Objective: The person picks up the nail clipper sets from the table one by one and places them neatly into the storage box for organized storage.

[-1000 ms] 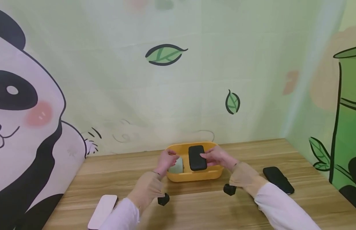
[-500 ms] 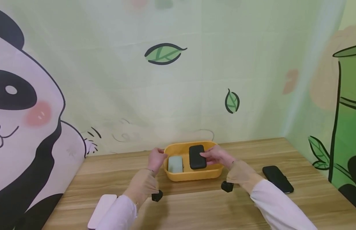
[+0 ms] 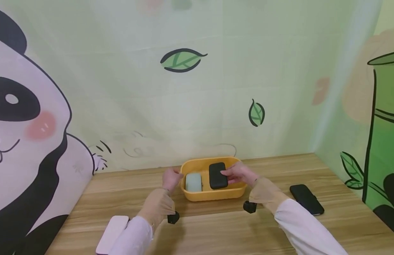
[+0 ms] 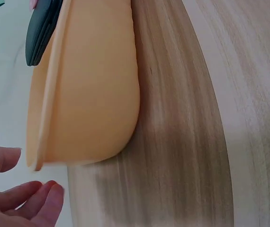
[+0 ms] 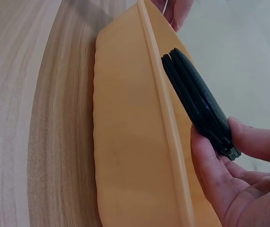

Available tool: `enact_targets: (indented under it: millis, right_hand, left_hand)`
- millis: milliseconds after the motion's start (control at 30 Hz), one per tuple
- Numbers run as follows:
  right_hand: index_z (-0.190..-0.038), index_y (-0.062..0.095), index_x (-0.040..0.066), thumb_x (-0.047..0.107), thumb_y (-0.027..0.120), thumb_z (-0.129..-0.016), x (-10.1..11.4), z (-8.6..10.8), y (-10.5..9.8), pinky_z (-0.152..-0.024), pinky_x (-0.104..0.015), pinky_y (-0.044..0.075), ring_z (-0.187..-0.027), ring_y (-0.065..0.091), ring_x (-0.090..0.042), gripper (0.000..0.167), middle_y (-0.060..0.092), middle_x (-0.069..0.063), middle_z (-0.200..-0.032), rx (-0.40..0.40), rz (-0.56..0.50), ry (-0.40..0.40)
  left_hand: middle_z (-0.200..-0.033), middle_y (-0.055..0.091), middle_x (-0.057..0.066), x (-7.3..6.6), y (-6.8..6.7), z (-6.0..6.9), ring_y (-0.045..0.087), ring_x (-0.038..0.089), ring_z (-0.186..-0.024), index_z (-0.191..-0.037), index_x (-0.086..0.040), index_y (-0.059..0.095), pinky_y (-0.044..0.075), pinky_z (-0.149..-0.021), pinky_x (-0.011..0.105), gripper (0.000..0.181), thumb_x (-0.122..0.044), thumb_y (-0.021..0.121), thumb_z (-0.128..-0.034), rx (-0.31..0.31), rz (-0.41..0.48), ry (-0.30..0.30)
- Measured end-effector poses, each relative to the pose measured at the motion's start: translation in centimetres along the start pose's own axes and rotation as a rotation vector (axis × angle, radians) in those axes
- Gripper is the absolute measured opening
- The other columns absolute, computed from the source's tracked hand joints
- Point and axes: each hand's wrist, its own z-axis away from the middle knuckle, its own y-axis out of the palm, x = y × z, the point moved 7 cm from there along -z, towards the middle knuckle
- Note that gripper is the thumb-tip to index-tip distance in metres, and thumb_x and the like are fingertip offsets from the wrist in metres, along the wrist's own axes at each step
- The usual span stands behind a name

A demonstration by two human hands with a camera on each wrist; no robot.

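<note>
My right hand (image 3: 241, 173) pinches a black folded wallet (image 3: 218, 175) between thumb and fingers, tilted over the yellow bin (image 3: 216, 195). In the right wrist view the wallet (image 5: 201, 104) shows its layered edges, just above the bin's rim. A pale blue-grey pouch-like case (image 3: 193, 182) lies inside the bin at its left end. Beside the left rim is my left hand (image 3: 171, 179). The left wrist view shows that hand's thumb and fingers (image 4: 49, 203) parted, holding nothing, close to the end of the bin (image 4: 92, 94).
A flat white phone-like object (image 3: 112, 234) lies front left on the wooden table (image 3: 212, 230), partly behind the left sleeve. A black flat case (image 3: 306, 199) lies to the right, near the right forearm. A printed cloth backdrop (image 3: 216, 88) stands behind the table.
My left hand has moved left, off the blue-grey case, to the bin's left rim; the case is now in plain view. The right hand keeps the wallet nearly in place.
</note>
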Motion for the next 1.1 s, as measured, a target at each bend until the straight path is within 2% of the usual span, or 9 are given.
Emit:
enact_targets:
  millis: [167,267,400,500,600,767,867,967,1100]
  right_hand:
    - [-0.098,0.058,-0.014,0.005,0.065,-0.083,-0.1,-0.3,0.1,-0.061,-0.033,0.052,-0.063,0.06,-0.019,0.025,0.062,-0.01,-0.07,-0.008,0.01,0.004]
    - [-0.098,0.059,-0.013,0.006,0.065,-0.083,-0.1,-0.5,0.4,-0.061,-0.033,0.052,-0.063,0.06,-0.019,0.025,0.062,-0.01,-0.071,0.0,0.016,-0.001]
    - [-0.097,0.058,-0.014,0.005,0.065,-0.083,-0.2,-0.8,0.6,-0.061,-0.033,0.052,-0.063,0.06,-0.019,0.025,0.061,-0.01,-0.071,0.001,0.022,0.001]
    - [-0.097,0.058,-0.014,0.005,0.066,-0.082,-0.4,-1.0,0.5,-0.061,-0.034,0.052,-0.063,0.06,-0.02,0.025,0.061,-0.011,-0.071,-0.02,0.026,0.011]
    - [-0.098,0.057,-0.014,0.004,0.066,-0.082,-0.7,-1.3,0.3,-0.061,-0.034,0.052,-0.064,0.06,-0.02,0.026,0.061,-0.012,-0.072,-0.033,0.036,0.019]
    - [-0.098,0.058,-0.013,0.006,0.066,-0.082,-0.7,-1.1,0.5,-0.059,-0.032,0.052,-0.062,0.058,-0.019,0.027,0.061,-0.011,-0.073,-0.045,0.088,0.033]
    - [-0.097,0.059,-0.012,0.007,0.067,-0.082,-0.7,-1.1,0.7,-0.06,-0.033,0.052,-0.063,0.059,-0.021,0.026,0.062,-0.014,-0.076,-0.057,0.127,0.037]
    - [-0.096,0.06,-0.012,0.007,0.068,-0.081,-1.2,-1.9,0.8,-0.062,-0.035,0.052,-0.068,0.06,-0.024,0.025,0.063,-0.017,-0.08,-0.065,0.16,0.04]
    - [-0.09,0.062,-0.011,0.01,0.071,-0.078,-2.7,-4.2,0.6,-0.06,-0.035,0.052,-0.068,0.061,-0.026,0.026,0.062,-0.018,-0.08,-0.041,0.174,0.035]
  left_hand:
    - [-0.056,0.054,0.005,-2.5,-1.5,2.8,0.048,0.016,-0.047,-0.063,-0.003,0.061,0.04,-0.042,0.027,0.029,-0.027,0.066,-0.078,0.044,0.048,0.069]
    - [-0.061,0.059,0.006,0.5,0.4,0.8,0.054,0.016,-0.048,-0.069,-0.002,0.067,0.045,-0.041,0.025,0.019,-0.02,0.067,-0.0739,0.034,0.083,0.054]
    - [-0.067,0.062,0.007,7.7,5.1,-4.9,0.058,0.021,-0.049,-0.074,-0.004,0.069,0.048,-0.039,0.032,0.014,-0.016,0.07,-0.0669,0.039,0.081,-0.071]
    - [-0.065,0.061,0.004,9.4,6.4,-6.4,0.058,0.019,-0.048,-0.073,-0.007,0.069,0.047,-0.039,0.031,0.014,-0.018,0.073,-0.0651,0.039,0.086,-0.081]
    - [-0.064,0.061,0.005,5.7,4.3,-3.5,0.056,0.019,-0.051,-0.074,-0.005,0.068,0.047,-0.043,0.031,0.015,-0.016,0.073,-0.0659,0.019,0.041,-0.07]
    - [-0.061,0.059,0.01,-7.5,-3.9,6.9,0.053,0.02,-0.05,-0.079,0.005,0.067,0.046,-0.051,0.031,0.011,-0.005,0.068,-0.0735,0.023,-0.056,-0.152]
    - [-0.061,0.059,0.012,-11.6,-6.5,10.2,0.053,0.019,-0.047,-0.081,0.009,0.065,0.047,-0.051,0.031,0.01,0.0,0.066,-0.0755,0.034,-0.051,-0.192]
    - [-0.061,0.059,0.01,-8.3,-4.6,7.7,0.053,0.017,-0.044,-0.077,0.006,0.066,0.046,-0.046,0.028,0.01,-0.003,0.068,-0.0738,0.019,-0.034,-0.141]
    - [-0.063,0.06,0.005,3.6,2.9,-1.8,0.055,0.018,-0.044,-0.072,-0.004,0.068,0.046,-0.041,0.03,0.014,-0.016,0.075,-0.0684,0.011,-0.006,-0.091]
